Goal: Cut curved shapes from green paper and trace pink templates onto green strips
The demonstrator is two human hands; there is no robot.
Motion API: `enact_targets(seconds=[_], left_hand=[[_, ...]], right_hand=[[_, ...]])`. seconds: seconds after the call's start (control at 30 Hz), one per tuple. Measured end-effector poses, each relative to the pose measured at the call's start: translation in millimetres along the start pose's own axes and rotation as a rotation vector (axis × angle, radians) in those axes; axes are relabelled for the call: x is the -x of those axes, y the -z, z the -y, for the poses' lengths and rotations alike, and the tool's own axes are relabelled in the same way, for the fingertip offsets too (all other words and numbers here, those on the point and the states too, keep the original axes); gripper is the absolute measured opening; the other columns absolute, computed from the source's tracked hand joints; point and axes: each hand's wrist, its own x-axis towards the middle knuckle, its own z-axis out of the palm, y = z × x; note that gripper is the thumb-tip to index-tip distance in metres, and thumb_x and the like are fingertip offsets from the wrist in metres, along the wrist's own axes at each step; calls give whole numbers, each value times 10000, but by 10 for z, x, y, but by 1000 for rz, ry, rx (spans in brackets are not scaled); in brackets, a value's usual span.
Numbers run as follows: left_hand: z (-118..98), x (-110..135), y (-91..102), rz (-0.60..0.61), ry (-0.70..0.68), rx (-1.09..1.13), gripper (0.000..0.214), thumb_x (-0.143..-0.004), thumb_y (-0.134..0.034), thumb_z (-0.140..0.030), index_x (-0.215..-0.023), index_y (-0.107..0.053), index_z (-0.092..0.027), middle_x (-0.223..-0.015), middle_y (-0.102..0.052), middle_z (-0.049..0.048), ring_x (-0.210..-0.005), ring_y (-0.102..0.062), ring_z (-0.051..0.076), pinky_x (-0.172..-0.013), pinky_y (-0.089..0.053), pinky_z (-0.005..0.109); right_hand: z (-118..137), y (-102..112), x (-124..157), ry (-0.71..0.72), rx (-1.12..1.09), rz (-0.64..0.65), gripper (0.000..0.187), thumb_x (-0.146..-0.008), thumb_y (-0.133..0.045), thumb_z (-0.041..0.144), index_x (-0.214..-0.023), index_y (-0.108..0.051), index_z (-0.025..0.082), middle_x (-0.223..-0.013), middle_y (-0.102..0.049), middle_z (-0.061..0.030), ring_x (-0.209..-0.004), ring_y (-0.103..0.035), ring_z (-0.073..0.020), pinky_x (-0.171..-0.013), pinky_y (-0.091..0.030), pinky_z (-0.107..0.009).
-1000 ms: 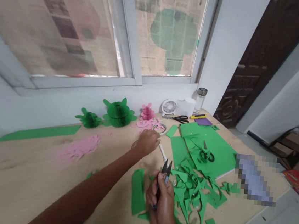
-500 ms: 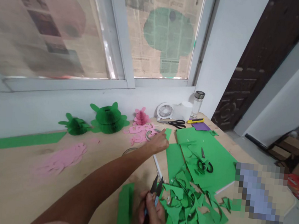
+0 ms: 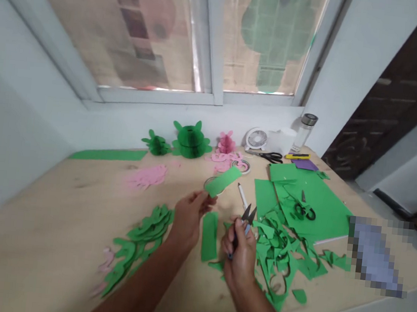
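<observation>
My left hand (image 3: pixel 189 218) pinches one end of a green paper strip (image 3: pixel 225 180), holding it above the table with the free end pointing up and right. Thread snips (image 3: pixel 248 215) are wrapped in my right hand (image 3: pixel 242 251), blades pointing up and parted. Between and below the hands lies another green paper rectangle (image 3: pixel 209 238). Green paper scraps (image 3: pixel 276 242) are heaped just right of my right hand. To the left of my left forearm lie wavy green paper cut-outs (image 3: pixel 152 227).
Along the wall stand green honeycomb paper figures (image 3: pixel 191 143), a pink one (image 3: pixel 226 143), a small fan (image 3: pixel 257 139) and a glass bottle (image 3: pixel 304 133). Black scissors (image 3: pixel 270 156), a yellow cutter (image 3: pixel 298 156), a white pen (image 3: pixel 242 196) and green sheets (image 3: pixel 325 210) lie on the table (image 3: pixel 55 229).
My left hand has drawn back from the far side of the table and now holds up a green strip. The view has shifted left; the snips stay in my right hand.
</observation>
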Motion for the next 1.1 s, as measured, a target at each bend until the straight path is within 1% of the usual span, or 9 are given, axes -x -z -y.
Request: enact_targets(seconds=[0.07,0.17,0.23,0.43,0.6,0.7,0.9,1.0,1.1], left_hand=[[22,417,190,-55,335,453,279,-628,-675,-416,-711,-610,-158,-666,-691,60,-669,-683,196,-616,-513,287],[40,855,333,-108,490,671,236,-585,-740,-319,-705,-603,-169,-667,-682,23,-692,-679,167,-658,-511,265],[49,1022,366,-123,502,722,225,-594,-746,-307,-704,-606,-170,-645,-665,8,-701,-679,165,-686,-512,270],[44,1298,421,-107,508,865,236,-608,-766,-324,-719,-625,-171,-661,-662,4,-703,-674,161,-718,-517,278],[68,1445,683,-43,537,883,289,-574,-782,-330,-785,-677,-162,-719,-687,47,-724,-669,199,-675,-524,304],[97,1503,874,-38,524,793,343,-577,-777,-358,-852,-709,-165,-816,-708,74,-742,-654,207,-662,-526,317],[83,1636,964,96,494,519,245,-646,-726,-374,-621,-672,-136,-636,-671,54,-536,-549,125,-513,-412,236],[114,1708,985,78,598,625,278,-616,-761,-384,-653,-652,-130,-659,-687,72,-517,-548,117,-495,-383,228],[196,1761,1039,73,712,735,334,-546,-824,-363,-690,-628,-134,-653,-686,73,-520,-564,122,-504,-388,226]], right_hand=[[3,-16,1,46,68,-21,439,-591,-817,484,-768,-563,173,-474,-426,115,-366,-265,-23,-357,-189,-155],[2,-61,43,114,174,-43,431,-605,-802,491,-772,-593,154,-557,-516,75,-395,-305,-17,-370,-207,-155],[2,-106,99,154,237,-46,437,-609,-792,511,-758,-596,150,-586,-530,61,-414,-330,-22,-368,-205,-161],[-1,-244,288,108,314,12,441,-597,-817,437,-655,-451,199,-474,-303,137,-382,-209,-27,-352,-143,-174],[17,-228,420,63,359,88,470,-570,-841,388,-659,-417,205,-479,-269,145,-402,-174,-28,-367,-141,-173],[-8,-169,526,9,430,144,482,-563,-847,400,-645,-417,199,-495,-280,137,-415,-181,-26,-378,-143,-176],[-82,-34,691,-72,656,255,390,-611,-793,468,-680,-544,176,-492,-294,117,-412,-197,-43,-392,-142,-198],[52,112,560,47,861,303,373,-732,-666,511,-856,-658,160,-500,-409,78,-411,-295,-77,-401,-202,-215],[267,302,306,333,1157,269,402,-777,-597,465,-1002,-686,145,-754,-669,-45,-646,-579,-189,-551,-413,-268]])
